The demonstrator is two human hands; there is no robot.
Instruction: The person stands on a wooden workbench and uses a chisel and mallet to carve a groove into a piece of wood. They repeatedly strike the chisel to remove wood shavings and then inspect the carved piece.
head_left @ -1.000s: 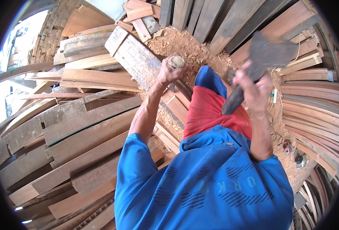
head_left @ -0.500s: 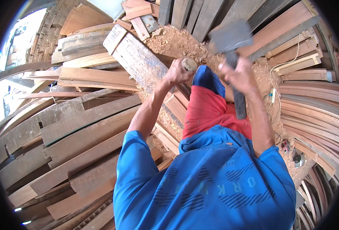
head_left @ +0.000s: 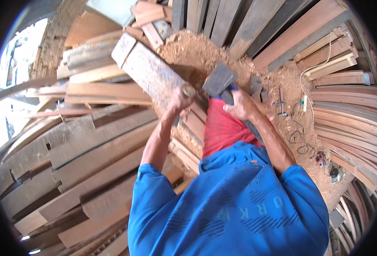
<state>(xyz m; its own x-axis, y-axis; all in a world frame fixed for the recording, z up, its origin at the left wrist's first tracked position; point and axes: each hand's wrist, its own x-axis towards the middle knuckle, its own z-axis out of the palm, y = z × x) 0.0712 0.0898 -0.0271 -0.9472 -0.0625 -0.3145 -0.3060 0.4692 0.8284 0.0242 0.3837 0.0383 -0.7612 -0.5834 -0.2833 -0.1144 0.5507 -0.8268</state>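
Observation:
My left hand (head_left: 178, 101) is closed round the handle of a chisel (head_left: 189, 89); its pale round butt shows above my fist and its blade is mostly hidden. Beneath that fist runs a long, worn wooden beam (head_left: 148, 64), slanting from the far left toward my legs. In my right hand (head_left: 243, 106) is a mallet (head_left: 220, 80) with a dark, blocky head and a dark handle that reaches back over my thigh. The mallet head is just right of the chisel's butt, with a small gap between them.
Stacked boards (head_left: 99, 136) fill the left side, and more planks (head_left: 346, 113) line the right. Wood shavings (head_left: 197, 49) cover the ground. A clamp-like metal tool (head_left: 282, 102), a white power strip (head_left: 304, 103) and a cord lie at the right. Upright timbers (head_left: 226, 21) stand at the far side.
The mallet has swung left and down toward the chisel with my right hand. My left hand, holding the chisel, has shifted left and a little nearer to me.

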